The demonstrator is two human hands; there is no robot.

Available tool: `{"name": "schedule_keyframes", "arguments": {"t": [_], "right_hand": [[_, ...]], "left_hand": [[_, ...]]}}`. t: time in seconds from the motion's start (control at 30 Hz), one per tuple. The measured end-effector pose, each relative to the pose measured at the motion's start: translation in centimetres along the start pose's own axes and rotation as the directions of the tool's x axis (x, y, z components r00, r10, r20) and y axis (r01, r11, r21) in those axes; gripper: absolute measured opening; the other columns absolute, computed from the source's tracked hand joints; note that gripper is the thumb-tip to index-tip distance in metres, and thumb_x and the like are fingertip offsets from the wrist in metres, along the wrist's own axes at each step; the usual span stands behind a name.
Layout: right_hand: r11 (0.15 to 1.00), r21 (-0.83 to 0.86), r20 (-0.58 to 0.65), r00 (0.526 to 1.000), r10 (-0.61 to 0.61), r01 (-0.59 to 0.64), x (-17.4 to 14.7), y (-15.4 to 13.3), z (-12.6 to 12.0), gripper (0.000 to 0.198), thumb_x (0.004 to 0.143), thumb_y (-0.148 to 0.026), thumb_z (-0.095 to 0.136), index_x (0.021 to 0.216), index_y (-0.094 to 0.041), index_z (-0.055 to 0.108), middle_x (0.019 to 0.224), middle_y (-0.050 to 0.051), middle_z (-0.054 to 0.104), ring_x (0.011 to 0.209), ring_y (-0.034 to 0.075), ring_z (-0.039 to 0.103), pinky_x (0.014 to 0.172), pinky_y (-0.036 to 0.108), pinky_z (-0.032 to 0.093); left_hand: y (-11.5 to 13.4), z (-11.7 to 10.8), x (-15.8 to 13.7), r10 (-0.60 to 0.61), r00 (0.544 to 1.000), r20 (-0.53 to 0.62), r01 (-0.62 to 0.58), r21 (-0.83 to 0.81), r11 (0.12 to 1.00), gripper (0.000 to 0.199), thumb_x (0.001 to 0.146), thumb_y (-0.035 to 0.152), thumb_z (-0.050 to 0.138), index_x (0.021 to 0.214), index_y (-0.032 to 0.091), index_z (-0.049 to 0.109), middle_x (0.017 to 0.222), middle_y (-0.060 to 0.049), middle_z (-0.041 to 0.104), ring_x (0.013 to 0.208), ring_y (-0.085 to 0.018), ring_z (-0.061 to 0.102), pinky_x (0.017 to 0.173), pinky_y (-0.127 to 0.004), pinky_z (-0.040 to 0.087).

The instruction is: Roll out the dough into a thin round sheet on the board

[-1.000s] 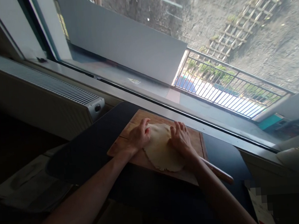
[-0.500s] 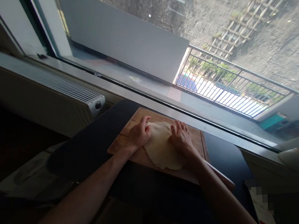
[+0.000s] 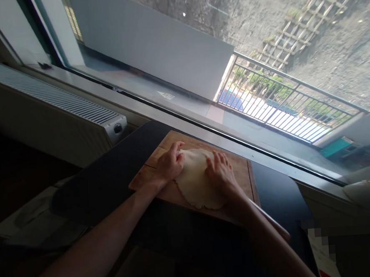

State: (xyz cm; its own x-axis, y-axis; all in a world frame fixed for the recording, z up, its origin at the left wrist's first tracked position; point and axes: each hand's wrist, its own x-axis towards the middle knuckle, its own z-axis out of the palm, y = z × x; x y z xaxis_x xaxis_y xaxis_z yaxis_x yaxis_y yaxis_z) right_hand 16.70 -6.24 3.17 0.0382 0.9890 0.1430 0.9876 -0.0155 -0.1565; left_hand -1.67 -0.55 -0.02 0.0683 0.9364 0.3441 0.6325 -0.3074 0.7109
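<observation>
A flat, pale sheet of dough (image 3: 195, 179) with an uneven edge lies on a wooden board (image 3: 163, 150). At the dough's upper left edge, my left hand (image 3: 170, 164) is closed, with thumb and forefinger curled at the rim. My right hand (image 3: 220, 169) rests on the right side of the sheet, fingers stretched out and slightly bent. My right wrist and forearm cover part of the dough and board. Beside that forearm shows the end of what looks like a wooden rolling pin (image 3: 280, 229); the rest of it is hidden.
The board stands on a dark table (image 3: 102, 177) with rounded corners, beside a window sill (image 3: 200, 133). A white radiator (image 3: 60, 104) is at the left. A pale rounded object (image 3: 365, 194) is at the right edge, with a printed packet (image 3: 323, 251) below it.
The view has shifted slightly, so table, board and hands appear a little further left. Both hands remain at about the same places on the dough.
</observation>
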Motion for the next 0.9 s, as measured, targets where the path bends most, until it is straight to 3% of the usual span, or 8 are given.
{"name": "schedule_keyframes", "arguments": {"t": [0.07,0.13,0.3,0.4,0.53,0.6,0.8,0.9], "right_hand": [[0.987,-0.010,-0.019,0.987,-0.160,0.160,-3.1,-2.0,0.6,0.052,0.092,-0.047,0.024,0.138,-0.024,0.029,0.145,0.004,0.030,0.136,0.023,0.013,0.108,0.045,0.015],[0.975,-0.041,-0.031,0.975,-0.221,0.219,-3.9,-2.4,0.6,0.052,0.092,-0.047,0.023,0.138,-0.025,0.029,0.145,0.002,0.029,0.137,0.021,0.009,0.109,0.043,0.010],[0.991,-0.111,-0.047,0.996,0.071,-0.076,2.5,2.9,-0.6,0.059,0.090,-0.050,0.026,0.139,-0.018,0.026,0.146,0.010,0.023,0.136,0.026,0.010,0.107,0.049,0.013],[0.991,-0.065,0.000,0.993,0.119,-0.118,2.6,2.9,-0.7,0.061,0.090,-0.053,0.026,0.140,-0.018,0.023,0.146,0.011,0.025,0.135,0.026,0.014,0.105,0.049,0.018],[0.989,0.010,0.014,0.989,-0.144,0.144,-3.0,-1.1,0.3,0.056,0.092,-0.052,0.020,0.139,-0.023,0.027,0.144,0.004,0.030,0.136,0.022,0.011,0.107,0.042,0.018],[0.976,-0.006,-0.006,0.976,-0.216,0.216,-3.6,-1.4,0.3,0.055,0.092,-0.051,0.022,0.139,-0.023,0.029,0.144,0.003,0.031,0.137,0.021,0.008,0.109,0.040,0.014],[0.994,-0.068,0.003,0.996,0.087,-0.086,3.2,4.2,-1.0,0.063,0.090,-0.055,0.023,0.141,-0.017,0.023,0.147,0.010,0.023,0.136,0.026,0.010,0.107,0.050,0.013],[0.997,-0.041,0.034,0.998,0.061,-0.060,0.9,2.5,-0.7,0.065,0.091,-0.055,0.016,0.141,-0.014,0.022,0.147,0.011,0.023,0.137,0.024,0.010,0.107,0.046,0.017]], "left_hand": [[0.0,0.0,0.0,0.009,1.000,-0.006,-0.009,-0.011,1.000,0.040,0.082,0.031,0.041,0.121,0.023,0.046,0.093,-0.003,0.067,0.088,-0.020,0.063,0.077,-0.030,0.047],[0.0,0.1,0.0,0.018,1.000,-0.015,-0.018,-0.014,1.000,0.039,0.082,0.031,0.042,0.120,0.023,0.047,0.097,-0.003,0.066,0.089,-0.020,0.063,0.079,-0.031,0.047],[0.1,0.0,0.0,0.036,0.999,-0.009,-0.036,-0.022,0.999,0.039,0.082,0.031,0.042,0.119,0.022,0.047,0.106,-0.004,0.064,0.092,-0.020,0.062,0.083,-0.030,0.046],[0.1,0.0,0.0,0.019,1.000,-0.014,-0.020,-0.017,1.000,0.039,0.082,0.031,0.042,0.120,0.022,0.047,0.104,-0.004,0.065,0.092,-0.020,0.062,0.081,-0.030,0.046],[0.1,0.0,0.0,0.020,1.000,-0.002,-0.020,-0.013,1.000,0.040,0.082,0.031,0.041,0.120,0.022,0.047,0.100,-0.003,0.065,0.087,-0.019,0.063,0.079,-0.030,0.047],[0.1,0.0,0.0,0.028,1.000,0.003,-0.028,-0.011,1.000,0.040,0.082,0.032,0.041,0.120,0.022,0.047,0.102,-0.003,0.065,0.086,-0.018,0.062,0.080,-0.029,0.046],[0.4,-0.2,0.0,0.020,1.000,-0.003,-0.020,-0.014,1.000,0.040,0.081,0.032,0.042,0.119,0.021,0.048,0.104,-0.004,0.064,0.086,-0.018,0.062,0.082,-0.029,0.046],[0.4,-0.3,0.0,0.007,1.000,0.011,-0.007,-0.006,1.000,0.040,0.081,0.032,0.042,0.120,0.022,0.047,0.094,-0.003,0.065,0.081,-0.018,0.062,0.078,-0.030,0.046]]}}
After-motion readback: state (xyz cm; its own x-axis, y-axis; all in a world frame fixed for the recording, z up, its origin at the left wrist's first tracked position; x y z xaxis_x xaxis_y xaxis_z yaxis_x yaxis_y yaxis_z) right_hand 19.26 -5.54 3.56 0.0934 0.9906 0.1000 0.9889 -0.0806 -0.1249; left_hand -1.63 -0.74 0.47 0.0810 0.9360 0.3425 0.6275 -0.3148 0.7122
